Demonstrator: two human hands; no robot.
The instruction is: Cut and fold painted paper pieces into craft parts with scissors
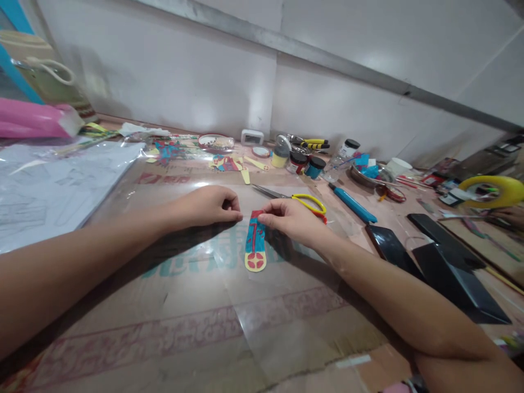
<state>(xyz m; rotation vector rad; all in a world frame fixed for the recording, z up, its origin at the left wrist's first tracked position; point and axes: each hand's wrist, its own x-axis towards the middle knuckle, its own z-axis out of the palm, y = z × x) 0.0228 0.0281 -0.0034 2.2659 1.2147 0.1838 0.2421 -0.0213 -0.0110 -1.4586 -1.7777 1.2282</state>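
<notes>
A painted paper strip (pixel 255 241), blue and red with a rounded yellow end, hangs or lies at the centre over the plastic-covered cardboard (pixel 196 349). My right hand (pixel 289 220) pinches its upper end between thumb and fingers. Just left of the strip is my left hand (pixel 216 206), fingers curled and thumb near the fingertips; whether anything small is between them is hidden. Behind my right hand lie scissors (pixel 286 197) with yellow and red handles. More painted cut-outs (pixel 227 164) rest farther back.
Paint jars (pixel 298 162) and a clear bottle (pixel 343 155) stand along the back. A blue cutter (pixel 352 203), black phone-like objects (pixel 393 251) and yellow tape (pixel 497 191) are on the right. Drawn sheets (pixel 53 185) lie left. Another person's hand (pixel 510 215) shows at far right.
</notes>
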